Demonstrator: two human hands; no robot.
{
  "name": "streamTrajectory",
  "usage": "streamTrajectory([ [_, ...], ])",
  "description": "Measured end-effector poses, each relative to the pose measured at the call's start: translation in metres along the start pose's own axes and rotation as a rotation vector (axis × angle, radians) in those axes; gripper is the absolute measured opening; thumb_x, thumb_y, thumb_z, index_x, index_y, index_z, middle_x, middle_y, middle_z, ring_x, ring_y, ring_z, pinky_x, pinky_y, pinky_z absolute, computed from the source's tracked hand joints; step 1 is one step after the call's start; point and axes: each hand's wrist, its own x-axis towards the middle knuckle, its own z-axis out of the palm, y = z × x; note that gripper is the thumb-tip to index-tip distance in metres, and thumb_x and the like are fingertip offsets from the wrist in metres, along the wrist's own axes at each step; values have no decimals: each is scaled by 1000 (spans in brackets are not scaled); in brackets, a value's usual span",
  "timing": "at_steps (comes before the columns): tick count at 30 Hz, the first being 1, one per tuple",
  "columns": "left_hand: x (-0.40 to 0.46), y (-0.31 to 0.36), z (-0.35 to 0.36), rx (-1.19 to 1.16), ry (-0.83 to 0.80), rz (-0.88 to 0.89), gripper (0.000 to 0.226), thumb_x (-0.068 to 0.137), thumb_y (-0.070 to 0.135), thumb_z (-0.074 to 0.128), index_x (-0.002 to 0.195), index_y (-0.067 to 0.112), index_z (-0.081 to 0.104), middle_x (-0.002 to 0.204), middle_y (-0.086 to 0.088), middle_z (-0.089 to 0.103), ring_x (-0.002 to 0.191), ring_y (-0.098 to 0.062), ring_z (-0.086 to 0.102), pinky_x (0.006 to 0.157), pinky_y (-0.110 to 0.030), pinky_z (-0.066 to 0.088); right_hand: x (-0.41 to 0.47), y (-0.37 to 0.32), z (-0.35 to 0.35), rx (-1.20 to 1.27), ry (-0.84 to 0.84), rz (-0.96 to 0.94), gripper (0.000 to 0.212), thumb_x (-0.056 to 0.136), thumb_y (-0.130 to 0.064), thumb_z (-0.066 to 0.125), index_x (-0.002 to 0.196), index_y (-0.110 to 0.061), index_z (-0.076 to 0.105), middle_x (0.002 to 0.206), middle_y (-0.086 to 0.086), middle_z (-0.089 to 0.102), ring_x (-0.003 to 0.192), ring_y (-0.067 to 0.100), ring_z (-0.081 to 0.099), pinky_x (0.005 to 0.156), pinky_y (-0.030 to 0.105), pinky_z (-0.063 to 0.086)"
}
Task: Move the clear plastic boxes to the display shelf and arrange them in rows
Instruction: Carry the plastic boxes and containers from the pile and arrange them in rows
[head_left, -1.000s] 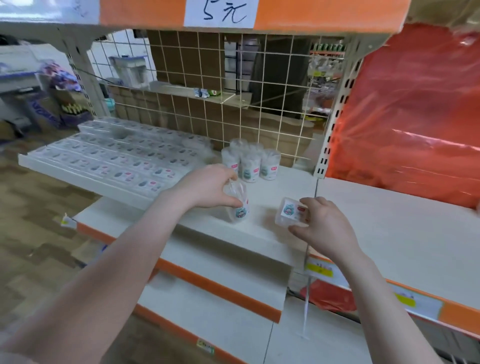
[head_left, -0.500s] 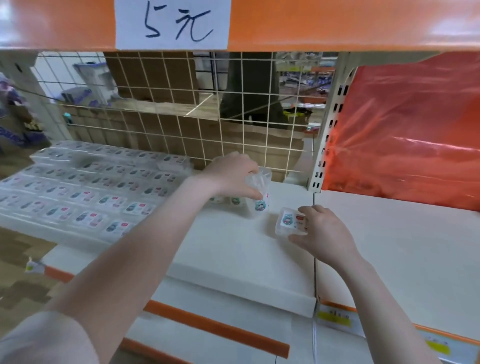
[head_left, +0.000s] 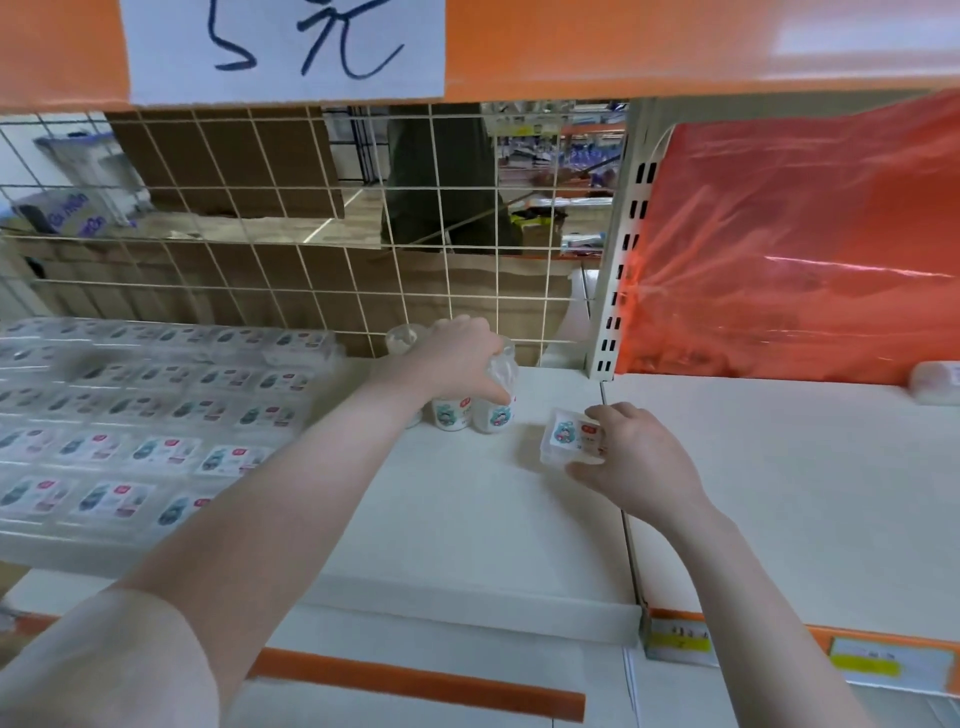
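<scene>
Shelf (head_left: 467, 519), white, carries the goods. Left hand (head_left: 457, 358) grips a round clear tub (head_left: 500, 387) from above, set beside a second tub (head_left: 449, 415); its fingers hide the lid. Right hand (head_left: 639, 467) holds a flat clear box (head_left: 571, 439) on the shelf, fingers curled round its edges. Rows of boxes (head_left: 145, 415) at left are blurred.
</scene>
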Motion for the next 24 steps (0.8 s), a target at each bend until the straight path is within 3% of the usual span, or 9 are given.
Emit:
streamTrajectory([
  [5,7,-1,4,12,23,20,41,77,48,64,101,15,60,92,-1,50,91,-21,46,73,-32,34,3,0,3,-14,-9,5,56,79,-40,65,126,-17,48,117,2,53,112,20,46,85,27,38],
  [15,6,-11,19,-22,27,61,33,81,34,60,108,14,58,107,-2,50,102,-22,46,83,-39,45,4,0,3,-4,-35,10,57,79,-40,65,129,-18,47,119,0,52,112,19,46,82,27,39],
  [24,6,-11,23,18,54,69,38,86,31,55,121,15,56,119,-3,50,108,-22,45,87,-36,43,3,2,1,-1,-41,0,56,80,-41,64,129,-18,47,119,0,52,112,18,46,83,26,38],
])
